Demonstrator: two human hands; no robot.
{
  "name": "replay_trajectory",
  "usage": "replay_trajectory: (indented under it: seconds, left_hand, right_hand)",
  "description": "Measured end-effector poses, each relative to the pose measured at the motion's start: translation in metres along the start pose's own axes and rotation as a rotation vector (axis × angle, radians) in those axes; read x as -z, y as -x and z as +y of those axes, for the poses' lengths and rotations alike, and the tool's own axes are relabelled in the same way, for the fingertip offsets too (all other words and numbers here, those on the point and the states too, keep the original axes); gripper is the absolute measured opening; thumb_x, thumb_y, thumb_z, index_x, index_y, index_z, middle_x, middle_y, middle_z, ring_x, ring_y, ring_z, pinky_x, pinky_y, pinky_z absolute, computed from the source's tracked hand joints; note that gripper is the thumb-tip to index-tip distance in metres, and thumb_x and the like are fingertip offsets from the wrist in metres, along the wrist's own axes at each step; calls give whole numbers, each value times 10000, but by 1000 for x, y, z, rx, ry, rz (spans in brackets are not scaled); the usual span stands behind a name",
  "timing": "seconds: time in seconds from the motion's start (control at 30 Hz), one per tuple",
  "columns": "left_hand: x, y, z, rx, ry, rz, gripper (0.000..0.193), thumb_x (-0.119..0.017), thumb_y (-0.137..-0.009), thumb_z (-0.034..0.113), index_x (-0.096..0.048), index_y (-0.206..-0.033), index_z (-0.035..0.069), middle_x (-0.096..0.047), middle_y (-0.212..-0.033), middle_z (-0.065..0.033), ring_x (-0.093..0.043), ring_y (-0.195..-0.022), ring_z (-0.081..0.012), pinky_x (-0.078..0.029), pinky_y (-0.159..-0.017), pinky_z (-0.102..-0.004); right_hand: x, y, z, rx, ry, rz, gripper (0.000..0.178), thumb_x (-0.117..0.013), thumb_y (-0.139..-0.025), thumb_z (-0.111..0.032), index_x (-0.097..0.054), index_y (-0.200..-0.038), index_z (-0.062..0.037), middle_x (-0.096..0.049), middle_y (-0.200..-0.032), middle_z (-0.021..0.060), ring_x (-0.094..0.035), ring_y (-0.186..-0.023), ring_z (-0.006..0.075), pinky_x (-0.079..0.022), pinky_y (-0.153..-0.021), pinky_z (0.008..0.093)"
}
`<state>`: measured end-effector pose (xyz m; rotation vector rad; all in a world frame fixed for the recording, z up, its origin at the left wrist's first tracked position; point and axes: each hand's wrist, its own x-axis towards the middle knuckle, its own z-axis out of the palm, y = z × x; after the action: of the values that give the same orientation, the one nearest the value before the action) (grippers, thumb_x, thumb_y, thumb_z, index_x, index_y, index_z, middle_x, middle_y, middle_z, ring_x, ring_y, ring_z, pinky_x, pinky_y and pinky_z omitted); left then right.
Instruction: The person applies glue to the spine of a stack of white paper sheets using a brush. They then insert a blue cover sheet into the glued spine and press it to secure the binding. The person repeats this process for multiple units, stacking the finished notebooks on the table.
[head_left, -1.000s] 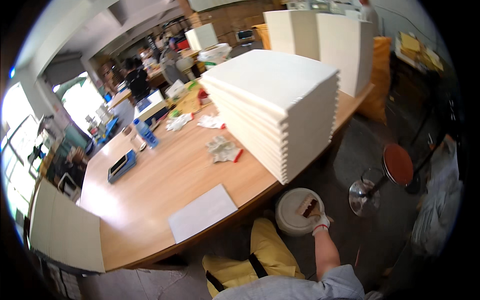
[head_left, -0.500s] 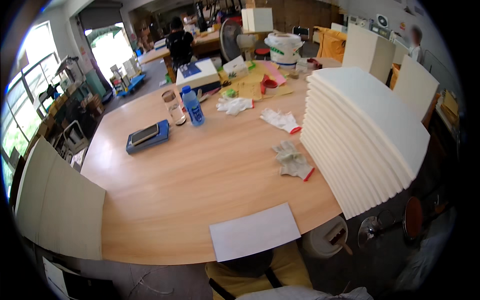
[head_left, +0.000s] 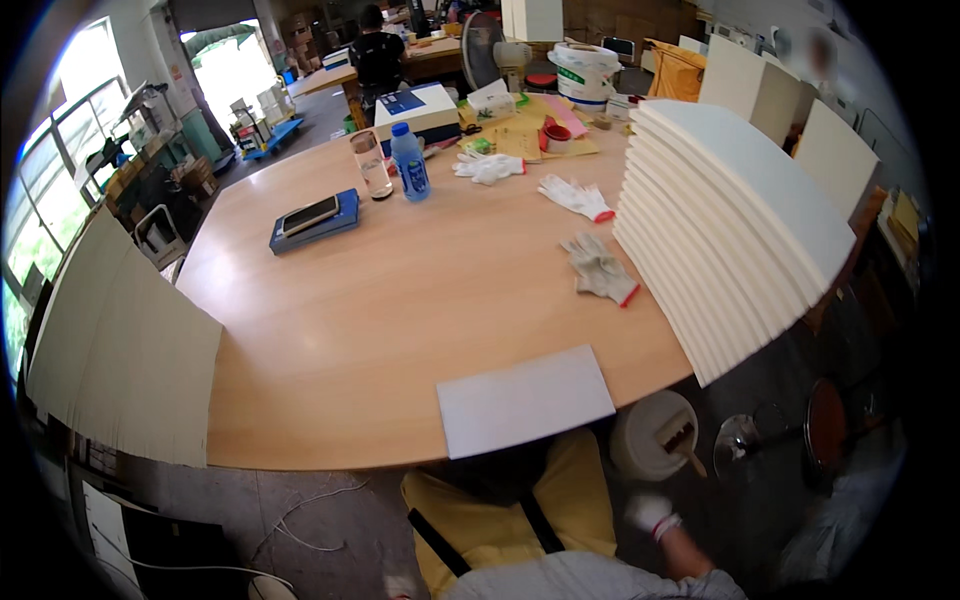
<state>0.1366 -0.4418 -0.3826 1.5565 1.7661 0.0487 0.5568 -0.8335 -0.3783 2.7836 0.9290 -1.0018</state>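
Observation:
My right hand [head_left: 652, 513], in a white glove with a red cuff, hangs low beside my right thigh; motion smears its fingers. It is nearest to a pale bucket [head_left: 630, 450], apart from it, with a brush [head_left: 678, 437] lying across the bucket's top. At the lower edge a small bit of my left hand [head_left: 400, 586] shows, whitish and blurred, its fingers hidden. A flat white panel [head_left: 525, 400] lies at the table's near edge, in front of my lap, with neither hand touching it.
The wooden table [head_left: 400, 330] carries a tall stack of white boards [head_left: 720, 240] on the right and another stack [head_left: 120, 350] at left. Several gloves [head_left: 600, 270], a blue bottle [head_left: 410, 165], a glass tumbler [head_left: 371, 165] and a phone on a blue box [head_left: 315, 222] lie farther back. A stool [head_left: 826, 428] stands right.
My gloved right hand has come into view at the lower right, and a trace of the left at the bottom edge. The view has tilted down, so the table sits higher.

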Motion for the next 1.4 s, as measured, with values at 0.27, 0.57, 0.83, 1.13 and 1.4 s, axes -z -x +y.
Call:
replay_trajectory:
  seconds: [0.27,0.57,0.83,1.13,1.4]
  left_hand:
    - [84,81,274,-1486,-76,326,615,-852,-598,200,-563,-1111,24,-553,-1154,-141,-494,-1108,-377,-371,-980,-496]
    - [34,56,304,-1425,-94,397,304,-790,-655,214,-681,-885,48,-660,-1018,-57,-582,-1022,-248,-298,-1001,-481]
    - [53,39,305,-1397,-33,265,293,-810,-601,162,-667,-833,57,-655,-925,-43,-591,-931,-244,-318,-1008,-465]
    - [55,46,306,-1425,-45,295,389,-823,-569,153,-642,-895,42,-625,-981,-91,-566,-980,-304,-333,-1012,-512]
    - [80,45,344,-1519,48,168,443,-739,-678,60,-620,-1105,47,-601,-1107,-179,-574,-1029,-344,-471,-902,-426]
  right_hand:
    - [278,11,-108,540,-471,797,595,-806,-697,-382,-606,-1117,-12,-647,-1085,150,-597,-1020,340,-466,-907,398]
    - [270,-28,-148,679,-206,732,555,-884,-516,-345,-661,-932,-52,-660,-969,116,-583,-872,340,-459,-824,406]
    - [265,-35,-159,782,-174,805,505,-850,-560,-364,-672,-906,-42,-645,-1069,111,-580,-945,333,-454,-846,397]
    - [317,-39,-141,643,-673,553,315,-718,-816,-274,-640,-989,-23,-624,-1114,166,-572,-1051,355,-442,-931,424]
    - [366,-93,-152,474,266,1435,260,-567,-852,-169,-630,-1083,-68,-601,-1181,161,-524,-1182,304,-374,-1029,423]
